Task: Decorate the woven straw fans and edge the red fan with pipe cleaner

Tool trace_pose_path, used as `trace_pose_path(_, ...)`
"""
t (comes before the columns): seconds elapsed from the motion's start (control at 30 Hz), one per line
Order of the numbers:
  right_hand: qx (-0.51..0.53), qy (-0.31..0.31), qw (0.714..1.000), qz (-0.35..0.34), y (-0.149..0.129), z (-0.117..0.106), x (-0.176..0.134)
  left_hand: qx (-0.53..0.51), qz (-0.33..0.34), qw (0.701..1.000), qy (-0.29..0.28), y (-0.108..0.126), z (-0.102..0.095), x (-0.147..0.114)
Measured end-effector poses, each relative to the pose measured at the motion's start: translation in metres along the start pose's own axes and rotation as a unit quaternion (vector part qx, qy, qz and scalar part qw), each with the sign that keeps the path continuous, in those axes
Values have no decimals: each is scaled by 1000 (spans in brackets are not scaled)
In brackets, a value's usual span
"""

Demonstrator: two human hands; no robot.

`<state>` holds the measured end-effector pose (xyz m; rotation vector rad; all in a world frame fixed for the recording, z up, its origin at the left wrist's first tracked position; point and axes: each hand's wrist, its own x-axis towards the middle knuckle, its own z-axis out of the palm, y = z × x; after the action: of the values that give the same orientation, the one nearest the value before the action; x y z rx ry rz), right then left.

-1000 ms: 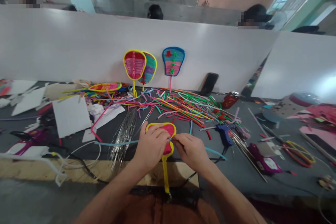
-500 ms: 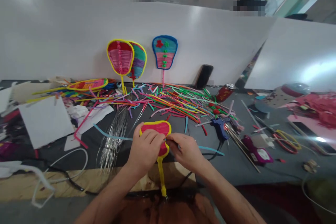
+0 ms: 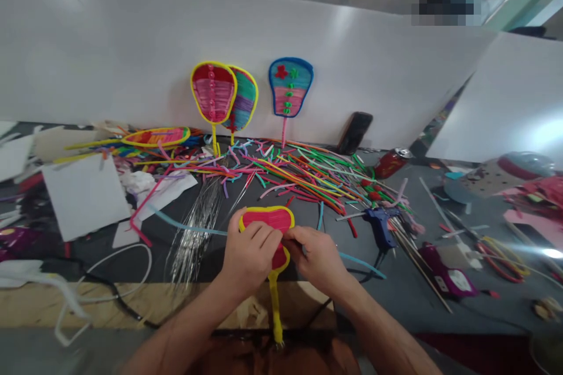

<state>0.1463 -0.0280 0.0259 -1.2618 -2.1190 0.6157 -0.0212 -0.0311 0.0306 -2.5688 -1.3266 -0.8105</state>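
My left hand [image 3: 253, 252] is closed around a fan made of pipe cleaners [image 3: 268, 220], with a red face, a yellow rim and a yellow handle pointing down toward me. Its fingers lie across the face and hide the middle. At the fan's right edge, my right hand [image 3: 319, 255] pinches with thumb and index finger, close to the left fingertips. A light blue pipe cleaner [image 3: 187, 227] comes out on the left of my left hand and again beyond my right hand; the hands cover its middle. The exact pinch point is hidden.
Finished fans [image 3: 291, 88] lean on the white board behind. Loose coloured pipe cleaners [image 3: 281, 170] spread across the table. A blue glue gun [image 3: 382, 227], a red can [image 3: 391, 163] and a black phone [image 3: 355, 132] stand right; silver wires [image 3: 193, 246] and white paper [image 3: 85, 196] lie left.
The view has shifted, so the whole scene sits a little further right. Both hands keep nearly the same hold on the fan, with small finger movement at its right edge.
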Motion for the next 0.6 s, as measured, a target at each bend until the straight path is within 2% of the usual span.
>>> trace_pose_path(0.17,25,-38,998,41,0,-2,1,-13,8,1000,11,-4,2,0)
trace_pose_path(0.37,126,-51,987,91,1,-2,1,-12,4,1000,23,-6,-3,-3)
trace_pose_path(0.6,239,-110,960,92,3,2,5,19,18,999,22,-7,-7,-7)
